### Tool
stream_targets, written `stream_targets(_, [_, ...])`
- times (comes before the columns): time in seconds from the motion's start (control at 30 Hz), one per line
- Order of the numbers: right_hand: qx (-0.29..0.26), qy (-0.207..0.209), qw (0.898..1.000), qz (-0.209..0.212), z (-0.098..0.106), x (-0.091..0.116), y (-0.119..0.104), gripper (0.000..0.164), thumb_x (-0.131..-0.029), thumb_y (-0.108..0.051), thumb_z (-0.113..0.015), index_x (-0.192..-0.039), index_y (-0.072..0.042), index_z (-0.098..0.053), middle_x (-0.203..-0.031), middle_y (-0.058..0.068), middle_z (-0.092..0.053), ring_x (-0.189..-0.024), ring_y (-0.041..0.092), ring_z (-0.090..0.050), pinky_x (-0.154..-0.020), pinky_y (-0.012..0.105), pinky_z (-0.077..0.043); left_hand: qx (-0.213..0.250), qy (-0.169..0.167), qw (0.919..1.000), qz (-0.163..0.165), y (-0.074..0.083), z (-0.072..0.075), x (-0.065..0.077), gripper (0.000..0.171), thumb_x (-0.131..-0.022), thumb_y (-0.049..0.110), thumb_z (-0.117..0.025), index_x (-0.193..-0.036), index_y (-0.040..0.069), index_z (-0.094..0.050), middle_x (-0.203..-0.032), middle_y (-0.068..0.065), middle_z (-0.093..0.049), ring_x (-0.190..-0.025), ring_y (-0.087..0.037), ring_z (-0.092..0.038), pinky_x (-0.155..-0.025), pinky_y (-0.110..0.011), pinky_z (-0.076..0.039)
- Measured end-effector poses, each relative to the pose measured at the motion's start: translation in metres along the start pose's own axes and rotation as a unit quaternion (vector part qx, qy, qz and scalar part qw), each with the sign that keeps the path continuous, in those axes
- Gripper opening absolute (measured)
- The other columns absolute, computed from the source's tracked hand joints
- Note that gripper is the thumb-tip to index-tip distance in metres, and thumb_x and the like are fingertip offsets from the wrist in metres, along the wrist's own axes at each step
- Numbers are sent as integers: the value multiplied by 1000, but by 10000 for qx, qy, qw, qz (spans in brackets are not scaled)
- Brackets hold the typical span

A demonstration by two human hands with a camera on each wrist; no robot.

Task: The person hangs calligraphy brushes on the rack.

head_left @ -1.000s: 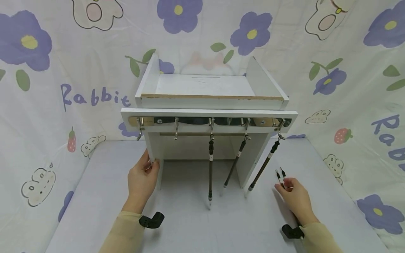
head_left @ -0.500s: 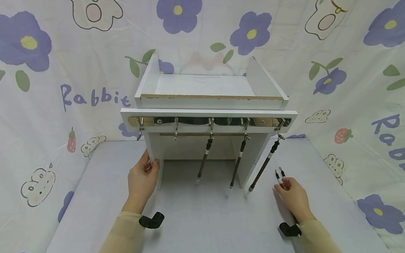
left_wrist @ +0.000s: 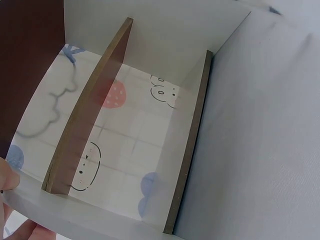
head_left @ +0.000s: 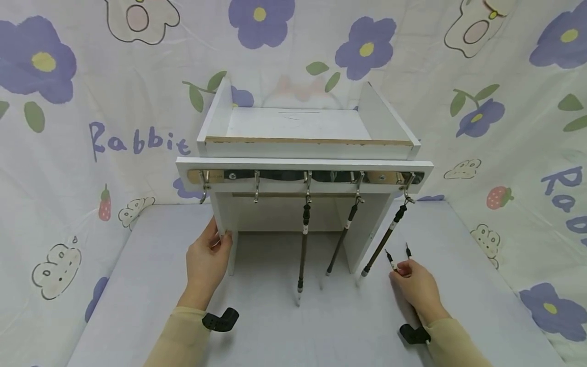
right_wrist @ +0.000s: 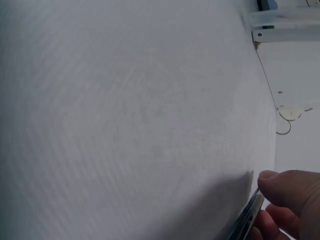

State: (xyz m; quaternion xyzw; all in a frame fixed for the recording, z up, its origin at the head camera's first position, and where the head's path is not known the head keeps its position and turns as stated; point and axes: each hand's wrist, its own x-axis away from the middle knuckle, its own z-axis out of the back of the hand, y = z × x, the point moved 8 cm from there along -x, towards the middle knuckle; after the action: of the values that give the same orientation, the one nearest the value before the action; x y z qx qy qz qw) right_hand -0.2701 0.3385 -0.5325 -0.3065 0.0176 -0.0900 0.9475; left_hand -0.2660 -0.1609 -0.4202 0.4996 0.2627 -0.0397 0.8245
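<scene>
My left hand (head_left: 206, 265) grips the left side panel (head_left: 224, 224) of a white wooden shelf unit (head_left: 307, 150), thumb in front. In the left wrist view its fingertips (left_wrist: 9, 176) show at the panel's edge. Right of the shelf, my right hand (head_left: 418, 288) pinches a dark-handled calligraphy brush (head_left: 391, 260) near its looped end; the hand covers part of it. A second brush (head_left: 408, 251) lies just beyond, mostly hidden by that hand. From the metal hooks hang a middle brush (head_left: 303, 250), another brush (head_left: 341, 242) and a rightmost brush (head_left: 384, 242), pale tips down.
Along the shelf's front runs a hook rail (head_left: 284, 176). Its far left hook (head_left: 203, 188) and the neighbouring hook (head_left: 256, 187) carry nothing. A white cloth (head_left: 293, 331) covers the table, and a patterned curtain (head_left: 293, 61) stands behind.
My right hand has shifted left with its brush, away from the other loose brush. The middle hanging brush has swung forward, and the one beside it sways slightly. My left hand stays put.
</scene>
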Motion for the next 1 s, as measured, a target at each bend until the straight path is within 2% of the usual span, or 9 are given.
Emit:
stream_targets(0.23, [157,-48,9999,16,-5,-1,-4,27,-89,-20,-68,-107,0,-63,-90,7,-61,-81,24,-55,-68,36,-45,51,5,10000,20,1,0,-1,48,-94,14,-62,-141,17,-52,-129,-10,-61,-102,-31,-66,-80,-31,-56])
stream_targets(0.57, [248,-172,9995,-131,-6,1,-2,26,-89,-17,-64,-108,0,-63,-91,9,-63,-78,23,-55,-64,35,-46,34,3,10000,36,-2,-1,0,49,-94,15,-62,-142,19,-51,-128,-7,-62,-101,-28,-67,-78,-29,-57])
stream_targets(0.77, [80,46,10000,-9,14,9,-13,27,-88,-17,-60,-110,-1,-63,-91,8,-62,-77,23,-53,-61,31,-43,64,49,10000,33,-1,-1,0,49,-94,15,-62,-142,20,-52,-128,-6,-62,-100,-28,-67,-78,-28,-57])
stream_targets(1.0, [-110,612,9972,424,43,18,-35,26,-92,-18,-59,-112,-2,-66,-93,9,-64,-80,22,-58,-57,28,-49,31,63,10000,48,-1,1,0,50,-94,17,-61,-142,22,-51,-129,-5,-61,-101,-28,-67,-78,-30,-57])
